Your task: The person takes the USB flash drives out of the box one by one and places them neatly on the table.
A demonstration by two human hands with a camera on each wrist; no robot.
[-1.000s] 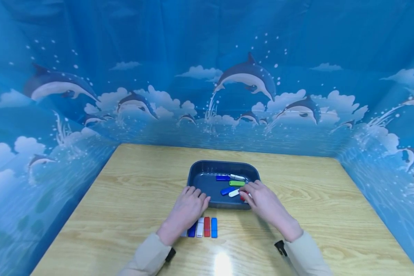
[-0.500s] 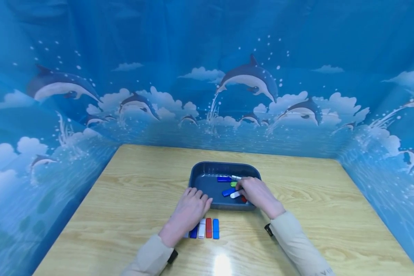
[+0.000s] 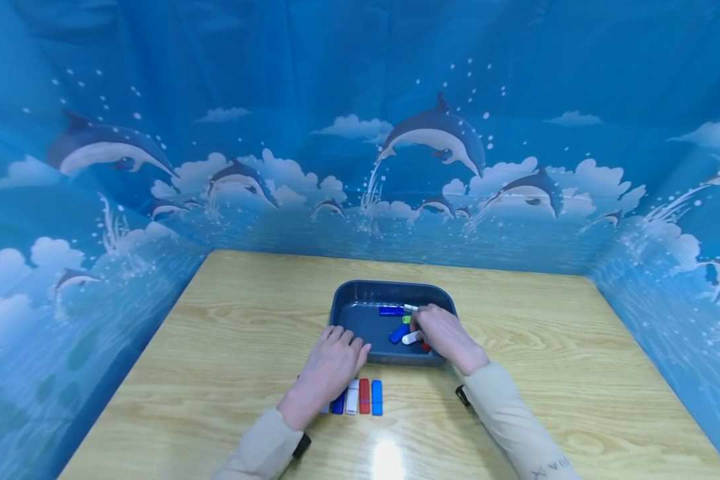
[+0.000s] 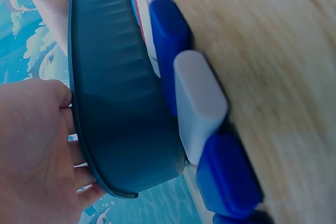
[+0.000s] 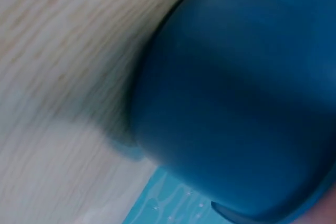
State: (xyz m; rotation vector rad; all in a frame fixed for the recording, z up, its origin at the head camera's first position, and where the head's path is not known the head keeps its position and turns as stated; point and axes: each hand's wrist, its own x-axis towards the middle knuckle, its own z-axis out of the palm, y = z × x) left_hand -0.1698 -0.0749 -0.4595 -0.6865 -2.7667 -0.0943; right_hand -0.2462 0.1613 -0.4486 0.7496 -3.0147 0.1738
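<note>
My left hand [image 3: 332, 363] holds the near left rim of a dark blue tray [image 3: 351, 287]; in the left wrist view its fingers [image 4: 79, 153] bend over the edge. My right hand [image 3: 444, 333] reaches into the tray's right side with bent fingers. Its thumb and fingertips are at the right end of a white USB stick [image 3: 411, 339]; I cannot tell whether they pinch it. Close by lie a blue USB stick [image 3: 399, 333], a partly covered green one [image 3: 406, 320] and a partly covered red one [image 3: 426, 347]. Another blue stick [image 3: 390, 311] lies farther back.
Several USB sticks stand in a row before the tray, among them a red one [image 3: 365, 397], a light blue one [image 3: 377, 398] and a white one [image 3: 352, 398]. The left forearm covers the row's left end. A dolphin-print curtain [image 3: 288, 100] surrounds the wooden table [image 3: 516, 400].
My right hand has moved left and farther into the tray, from the red stick to the white one, covering most of the green stick. The nearer blue stick has turned slightly. The left hand stays put.
</note>
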